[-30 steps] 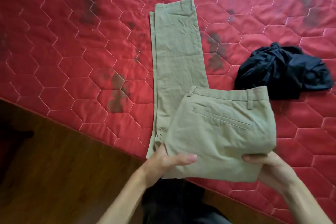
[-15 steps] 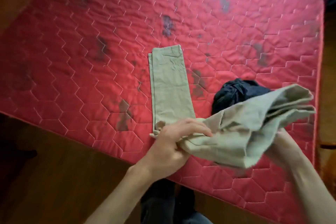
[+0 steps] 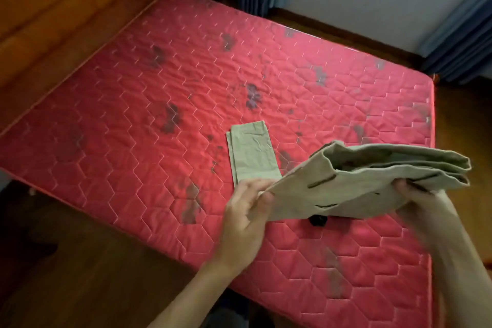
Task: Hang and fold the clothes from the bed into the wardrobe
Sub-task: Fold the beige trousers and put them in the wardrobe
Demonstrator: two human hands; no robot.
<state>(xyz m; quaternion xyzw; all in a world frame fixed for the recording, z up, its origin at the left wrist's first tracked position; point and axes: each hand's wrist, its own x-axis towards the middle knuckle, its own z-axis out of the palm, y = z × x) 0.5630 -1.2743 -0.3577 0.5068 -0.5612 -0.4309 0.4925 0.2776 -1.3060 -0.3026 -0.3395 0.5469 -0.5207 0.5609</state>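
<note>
Head view: the khaki trousers [image 3: 359, 184] are a pale, creased olive-tan cotton, doubled over on themselves, with dark slits of pocket openings and a belt loop showing on the raised part. The waist half is held up off the bed's red quilted mattress [image 3: 133, 141], its stacked layers fanning open at the right edge. The left hand [image 3: 247, 216] pinches the fold at the lower left of that raised part, thumb on top and fingers beneath. The right hand [image 3: 423, 205], blurred, has its fingers curled round the underside of the bundle near its right end. So the raised cloth spans between the two hands, sloping up from left to right. The leg ends lie flat on the mattress just beyond the left hand, one leg stacked on the other. Their long axis runs away from the person and slightly left, cuffs toward the far side. A scrap of a dark garment [image 3: 318, 220] peeks out below the raised cloth.
</note>
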